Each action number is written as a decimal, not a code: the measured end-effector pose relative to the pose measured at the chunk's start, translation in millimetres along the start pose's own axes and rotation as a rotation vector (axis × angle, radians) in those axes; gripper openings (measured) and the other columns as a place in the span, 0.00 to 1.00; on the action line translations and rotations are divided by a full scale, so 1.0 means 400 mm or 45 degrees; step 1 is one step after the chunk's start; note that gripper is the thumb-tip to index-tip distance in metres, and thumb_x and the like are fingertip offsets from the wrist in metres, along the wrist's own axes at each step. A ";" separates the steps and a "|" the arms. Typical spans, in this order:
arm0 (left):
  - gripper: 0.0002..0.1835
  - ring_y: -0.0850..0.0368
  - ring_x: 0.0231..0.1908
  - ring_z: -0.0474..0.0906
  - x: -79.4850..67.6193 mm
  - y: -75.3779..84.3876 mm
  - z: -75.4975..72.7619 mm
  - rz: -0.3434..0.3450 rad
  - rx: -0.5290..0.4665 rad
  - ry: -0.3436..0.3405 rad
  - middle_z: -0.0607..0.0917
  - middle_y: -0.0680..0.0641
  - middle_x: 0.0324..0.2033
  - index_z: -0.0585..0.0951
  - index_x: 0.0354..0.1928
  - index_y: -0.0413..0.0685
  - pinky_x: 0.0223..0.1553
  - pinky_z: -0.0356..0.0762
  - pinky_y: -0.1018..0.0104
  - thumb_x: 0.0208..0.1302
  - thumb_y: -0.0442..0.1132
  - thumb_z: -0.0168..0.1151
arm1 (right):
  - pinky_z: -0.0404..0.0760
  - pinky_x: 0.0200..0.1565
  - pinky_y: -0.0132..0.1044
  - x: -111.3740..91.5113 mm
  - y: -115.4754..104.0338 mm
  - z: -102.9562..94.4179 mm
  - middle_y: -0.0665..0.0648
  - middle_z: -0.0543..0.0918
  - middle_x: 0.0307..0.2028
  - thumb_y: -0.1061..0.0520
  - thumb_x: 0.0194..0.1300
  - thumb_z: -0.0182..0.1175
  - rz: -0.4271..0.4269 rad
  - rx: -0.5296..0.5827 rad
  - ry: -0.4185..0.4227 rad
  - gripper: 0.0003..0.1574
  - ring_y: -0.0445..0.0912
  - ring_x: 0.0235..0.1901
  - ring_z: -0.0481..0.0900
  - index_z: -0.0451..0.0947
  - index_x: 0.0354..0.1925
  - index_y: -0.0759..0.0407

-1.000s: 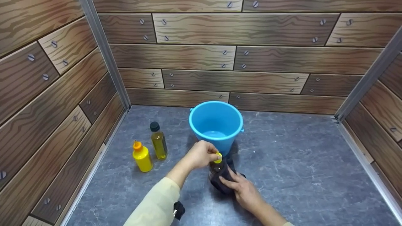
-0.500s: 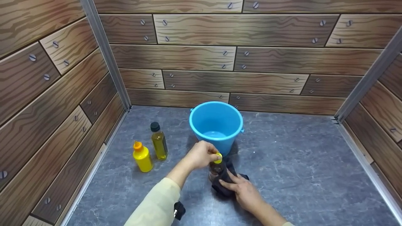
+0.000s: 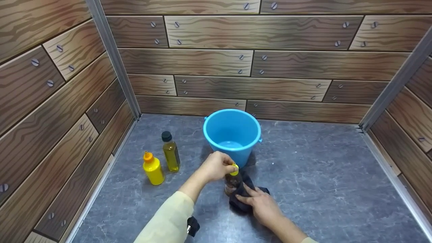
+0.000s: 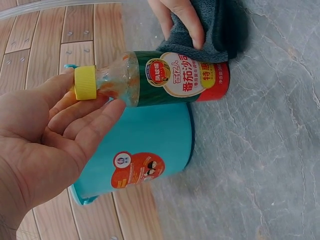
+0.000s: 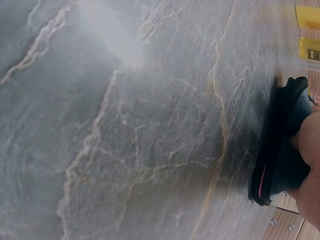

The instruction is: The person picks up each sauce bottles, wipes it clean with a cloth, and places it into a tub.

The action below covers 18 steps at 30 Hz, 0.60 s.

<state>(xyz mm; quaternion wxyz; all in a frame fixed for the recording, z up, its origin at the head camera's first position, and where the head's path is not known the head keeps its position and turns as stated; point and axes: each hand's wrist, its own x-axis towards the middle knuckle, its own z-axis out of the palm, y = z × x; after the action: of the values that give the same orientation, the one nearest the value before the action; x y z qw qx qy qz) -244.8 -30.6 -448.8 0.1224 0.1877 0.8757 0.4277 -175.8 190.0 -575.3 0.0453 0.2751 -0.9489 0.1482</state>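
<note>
A ketchup bottle (image 4: pixel 175 77) with a green, white and red label stands upright on the grey floor, close in front of the blue bucket (image 3: pixel 240 156). My left hand (image 3: pixel 216 166) pinches its yellow cap (image 4: pixel 85 83) from above between thumb and fingers. Against the bottle's lower right side, my right hand (image 3: pixel 265 204) grips a bunched dark grey cloth (image 4: pixel 212 30). Seen from the head, the bottle's right side is covered by this cloth (image 3: pixel 240 204). The right wrist view catches only the edge of the cloth (image 5: pixel 287 125) and part of the hand.
Left of the bucket stand an oil bottle (image 3: pixel 171 155) with a dark cap and a yellow squeeze bottle (image 3: pixel 154 171) with an orange tip. Wood-patterned walls (image 3: pixel 249 62) enclose the back and sides of the marbled grey floor (image 3: pixel 320 175).
The cloth under my right hand has slid slightly right and toward me, baring more of the bottle's left side. My left hand keeps its place on the cap.
</note>
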 end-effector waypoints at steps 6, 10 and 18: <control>0.07 0.58 0.36 0.85 0.000 0.001 -0.001 0.024 0.020 0.009 0.91 0.48 0.38 0.92 0.45 0.42 0.39 0.84 0.60 0.74 0.37 0.70 | 0.83 0.48 0.65 0.006 -0.007 -0.008 0.61 0.79 0.69 0.71 0.63 0.66 0.013 -0.049 -0.037 0.35 0.72 0.60 0.80 0.89 0.60 0.39; 0.07 0.59 0.35 0.85 0.002 0.002 -0.003 0.025 0.026 0.004 0.91 0.49 0.36 0.92 0.45 0.43 0.38 0.83 0.61 0.74 0.38 0.69 | 0.83 0.47 0.63 0.011 -0.008 -0.011 0.60 0.80 0.68 0.70 0.62 0.67 0.022 -0.087 -0.044 0.35 0.70 0.59 0.80 0.89 0.59 0.38; 0.07 0.61 0.33 0.83 0.002 -0.002 -0.003 0.034 0.008 -0.005 0.91 0.50 0.35 0.92 0.43 0.43 0.37 0.82 0.62 0.74 0.37 0.69 | 0.83 0.48 0.65 0.019 -0.012 -0.007 0.58 0.82 0.66 0.69 0.61 0.69 0.117 -0.117 -0.057 0.31 0.70 0.59 0.80 0.91 0.56 0.40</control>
<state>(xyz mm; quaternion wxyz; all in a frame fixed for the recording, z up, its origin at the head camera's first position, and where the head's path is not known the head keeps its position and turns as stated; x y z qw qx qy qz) -246.0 -31.7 -448.9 0.1176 0.2007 0.8743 0.4261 -179.5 183.2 -570.1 0.0300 0.2322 -0.9670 0.1001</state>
